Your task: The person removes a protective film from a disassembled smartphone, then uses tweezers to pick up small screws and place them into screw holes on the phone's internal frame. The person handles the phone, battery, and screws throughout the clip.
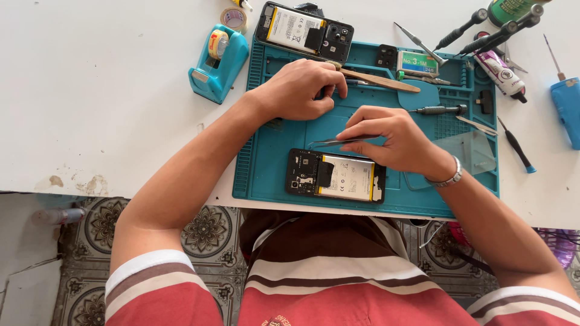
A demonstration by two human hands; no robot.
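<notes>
Tweezers (pixel 338 142) above opened phone's (pixel 336 176) white-labelled battery (pixel 347 178)

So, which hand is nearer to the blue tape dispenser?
Left. The left hand rests on the mat just right of the tape dispenser; the right hand, holding tweezers, is farther away.

An opened phone (pixel 336 176) lies on the work mat (pixel 272 181) near its front edge, with the right hand (pixel 396 137) just behind it holding tweezers (pixel 335 142) that point left above the phone. The left hand (pixel 300 89) rests further back on the mat, seemingly on a small part, beside a wooden-handled brush (pixel 377 80). A second opened phone (pixel 304 30) lies at the mat's rear left corner, a tape dispenser (pixel 219 61) sits on the table (pixel 90 90) left of the mat, and screwdrivers (pixel 489 30) lie at the rear right
</notes>
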